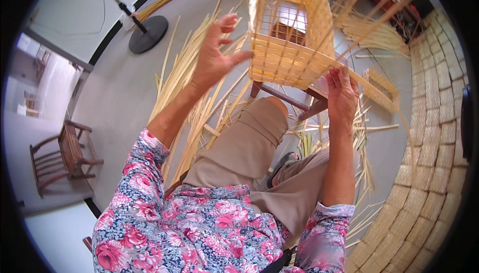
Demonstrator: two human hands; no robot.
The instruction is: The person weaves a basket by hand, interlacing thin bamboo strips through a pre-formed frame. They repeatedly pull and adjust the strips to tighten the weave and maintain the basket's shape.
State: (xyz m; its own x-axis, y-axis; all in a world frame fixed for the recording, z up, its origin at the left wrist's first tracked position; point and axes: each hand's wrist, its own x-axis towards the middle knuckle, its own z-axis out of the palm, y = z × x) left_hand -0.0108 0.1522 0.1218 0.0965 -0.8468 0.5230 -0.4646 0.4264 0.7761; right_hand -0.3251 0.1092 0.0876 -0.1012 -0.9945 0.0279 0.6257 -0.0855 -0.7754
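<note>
A partly woven bamboo basket (287, 66) stands in front of me on a dark wooden stool or frame (284, 97), its upright stakes rising past the top of the view. Beside its left corner is my left hand (215, 53), fingers spread and holding nothing. The thumb points at the basket edge; whether it touches is unclear. At the right corner my right hand (342, 93) pinches a long flat bamboo strip (370, 86). This strip runs across the basket's near side between the stakes, and its free end trails off to the right.
Loose bamboo strips (187, 73) cover the floor left of the basket and around my legs. A small woven piece (383, 91) lies to the right. Stacked woven bundles (429, 123) line the right side. A fan base (148, 34) and a wooden chair (72, 155) stand at left.
</note>
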